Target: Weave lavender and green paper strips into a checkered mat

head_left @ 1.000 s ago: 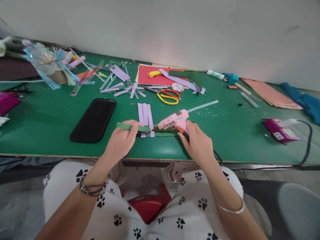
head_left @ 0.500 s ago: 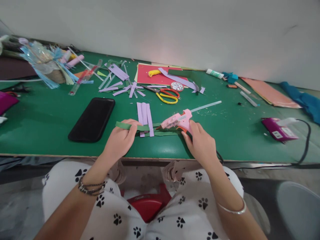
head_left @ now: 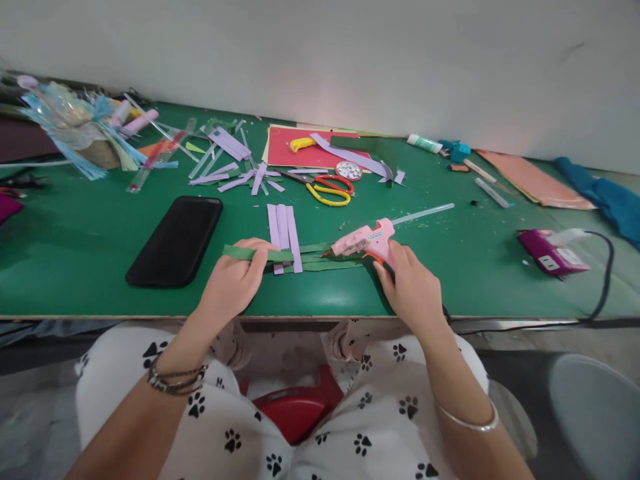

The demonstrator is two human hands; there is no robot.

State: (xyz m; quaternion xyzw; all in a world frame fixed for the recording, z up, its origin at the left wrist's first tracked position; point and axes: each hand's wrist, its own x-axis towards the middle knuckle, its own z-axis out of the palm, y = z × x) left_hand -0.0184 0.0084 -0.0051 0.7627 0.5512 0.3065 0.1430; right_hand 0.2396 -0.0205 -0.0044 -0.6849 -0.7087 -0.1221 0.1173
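Note:
My left hand (head_left: pixel 239 272) pinches a green paper strip (head_left: pixel 240 253) between thumb and fingers, its end lying across several upright purple paper strips (head_left: pixel 283 230). Other green strips (head_left: pixel 335 265) run sideways under and among the purple ones, out to the right. In my right hand (head_left: pixel 411 283) is a pink glue gun (head_left: pixel 367 239), gripped by its handle, with a clear glue stick (head_left: pixel 425 213) poking out of its back end. The gun's nozzle points left, over the green strips and just right of the purple ones.
A black phone (head_left: pixel 175 241) lies left of my left hand. Scissors (head_left: pixel 327 190), red paper sheets (head_left: pixel 285 150) and loose purple strips (head_left: pixel 230 143) lie farther back. At the right is a purple power box (head_left: pixel 553 253) with a black cable. The table's front edge (head_left: pixel 310 318) runs below my hands.
The glue gun has moved right, its nozzle now drawn away from the purple strips. My left hand still holds the green strip. The view has shifted slightly.

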